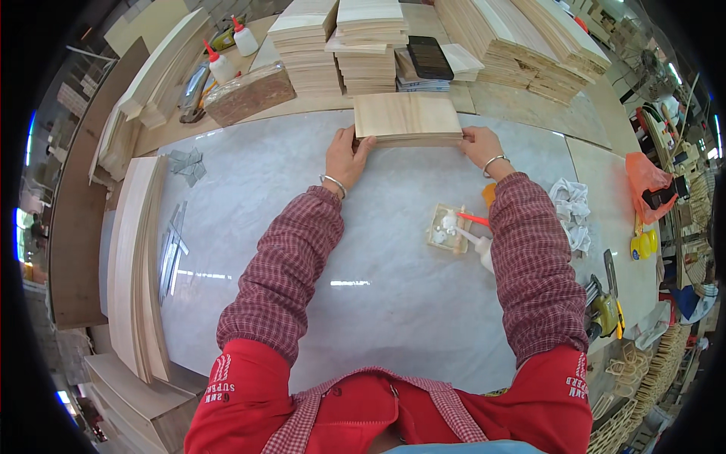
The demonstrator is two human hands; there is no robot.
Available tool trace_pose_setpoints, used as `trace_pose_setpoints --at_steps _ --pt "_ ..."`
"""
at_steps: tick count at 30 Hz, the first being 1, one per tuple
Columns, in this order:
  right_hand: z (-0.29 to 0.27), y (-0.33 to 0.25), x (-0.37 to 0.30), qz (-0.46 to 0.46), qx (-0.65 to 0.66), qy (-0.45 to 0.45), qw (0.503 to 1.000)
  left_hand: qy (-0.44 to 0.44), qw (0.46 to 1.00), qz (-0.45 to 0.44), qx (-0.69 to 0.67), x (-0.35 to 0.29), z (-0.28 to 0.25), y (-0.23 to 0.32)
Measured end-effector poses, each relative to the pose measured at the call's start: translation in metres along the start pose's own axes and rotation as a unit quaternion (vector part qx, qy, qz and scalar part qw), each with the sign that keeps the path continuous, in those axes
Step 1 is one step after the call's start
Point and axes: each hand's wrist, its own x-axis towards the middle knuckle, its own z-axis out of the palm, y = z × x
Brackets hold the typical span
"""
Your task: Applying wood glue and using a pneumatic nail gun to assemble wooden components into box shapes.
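Observation:
A short stack of pale wooden boards lies at the far side of the grey, glossy tabletop. My left hand grips its left end, thumb along the near edge. At the opposite end, my right hand holds the boards with fingers closed on the corner. Both arms reach forward in checked sleeve covers. Beside my right forearm sits a small wooden tray with white paste in it. A red-handled tool rests on the tray, and a white squeeze bottle is partly hidden by my sleeve.
Behind the boards stand tall board stacks, a dark phone-like device and a brown block. Long planks line the left edge, near metal strips. A white cloth and hand tools lie right.

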Motion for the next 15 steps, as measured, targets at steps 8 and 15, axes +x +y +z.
trace_pose_setpoints --at_steps 8,15 --pt "-0.0023 -0.0010 0.0027 0.024 -0.034 0.030 0.999 0.022 0.998 0.045 0.047 0.0005 0.0050 -0.0029" --pt "-0.0052 -0.0079 0.0012 0.044 -0.061 0.031 0.997 0.027 0.990 0.099 0.097 0.0034 0.0031 -0.0077"
